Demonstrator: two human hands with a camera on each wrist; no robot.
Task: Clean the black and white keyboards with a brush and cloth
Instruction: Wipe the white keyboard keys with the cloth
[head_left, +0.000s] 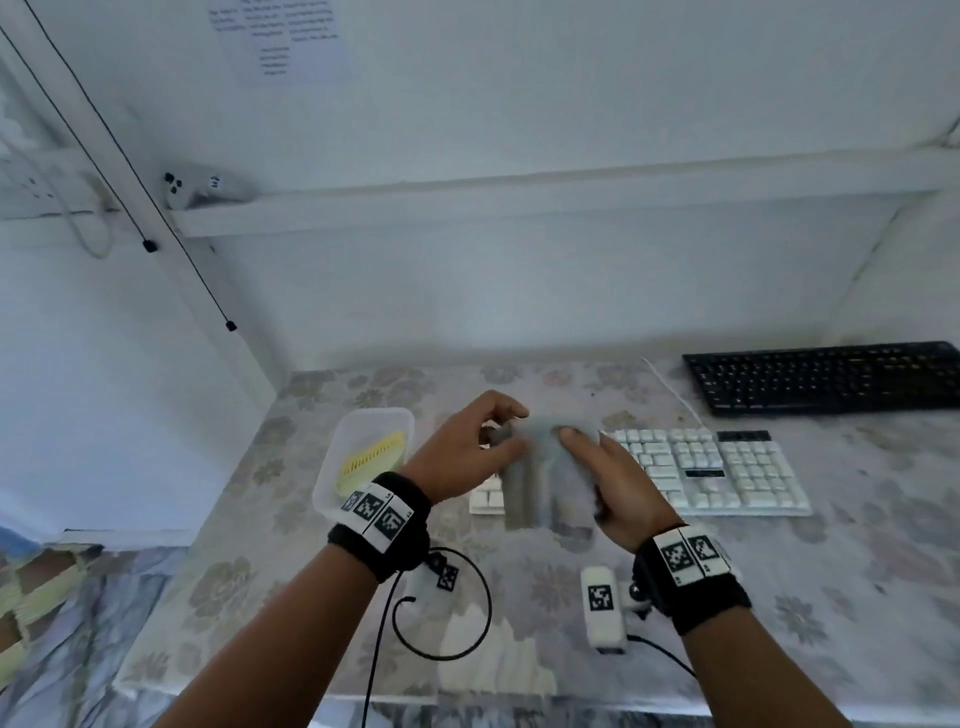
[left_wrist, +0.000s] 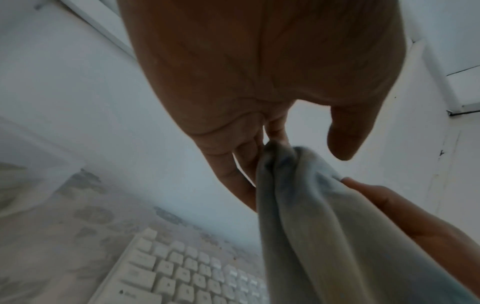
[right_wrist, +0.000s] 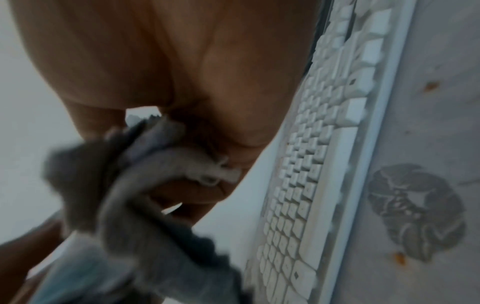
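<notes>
holding a grey cloth (head_left: 540, 467) up between both hands over the floral surface (head_left: 857, 571), above the near end of the white keyboard (head_left: 711, 473); black keyboard (head_left: 826, 376) lying well behind it. left hand (head_left: 467, 447) fingers pinching the top edge, right hand (head_left: 613, 483) fingers gripping the side. yellow brush (head_left: 371, 460) sitting in its tub (head_left: 332, 467). wiping looks not yet begun. no legible writing.

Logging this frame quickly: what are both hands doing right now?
Left hand: pinching the soft grey cloth.
Right hand: gripping the same cloth, held above the white keyboard.
</notes>
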